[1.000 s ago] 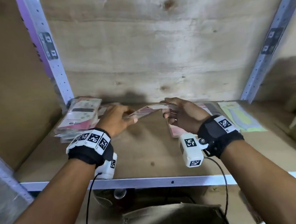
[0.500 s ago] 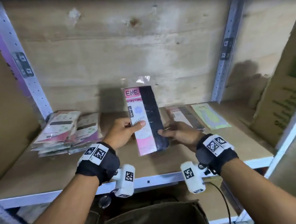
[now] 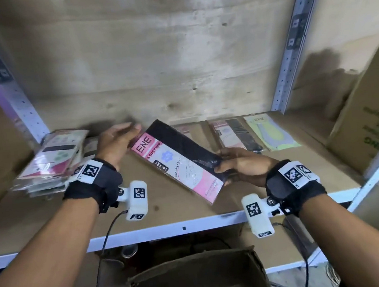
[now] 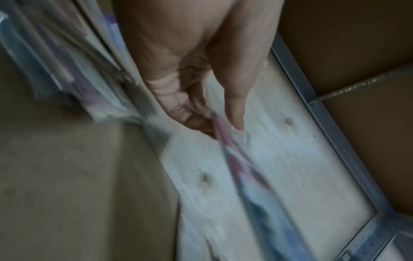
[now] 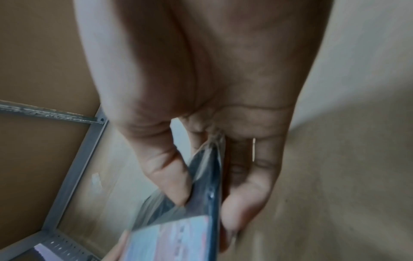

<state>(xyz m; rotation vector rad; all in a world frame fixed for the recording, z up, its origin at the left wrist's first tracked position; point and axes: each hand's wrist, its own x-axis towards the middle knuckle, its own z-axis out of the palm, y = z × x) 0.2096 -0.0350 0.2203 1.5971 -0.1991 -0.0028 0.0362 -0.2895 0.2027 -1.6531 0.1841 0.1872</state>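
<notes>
Packet (image 3: 181,167) of stockings, pink with a black panel and marked "ENE STOCKING", lies slantwise over the middle of the shelf (image 3: 167,210), printed face up, its head end toward the back left. Whether it touches the board cannot be determined.

Right hand (image 3: 244,166) grasps the packet's near right end. The right wrist view confirms this: thumb (image 5: 170,176) on one face, fingers (image 5: 245,194) curled beneath the other, with the packet (image 5: 201,185) clamped between them.

Left hand (image 3: 116,143) is at the packet's head corner, fingers (image 3: 133,128) stretched nearly straight above it. In the left wrist view the packet's edge (image 4: 241,167) runs between thumb and fingers, but the picture is blurred, so whether this hand pinches or merely touches cannot be told.

Also noted:
- Stack (image 3: 52,162) of similar packets on the shelf's left end, just beside the left wrist.
- Pink-and-black packet (image 3: 234,136) and yellow-green packet (image 3: 272,132) lying flat side by side at the back right, beyond the right hand.
- Open carton (image 3: 198,280) below the shelf edge.
- Printed carton (image 3: 373,124) standing at the far right.
</notes>
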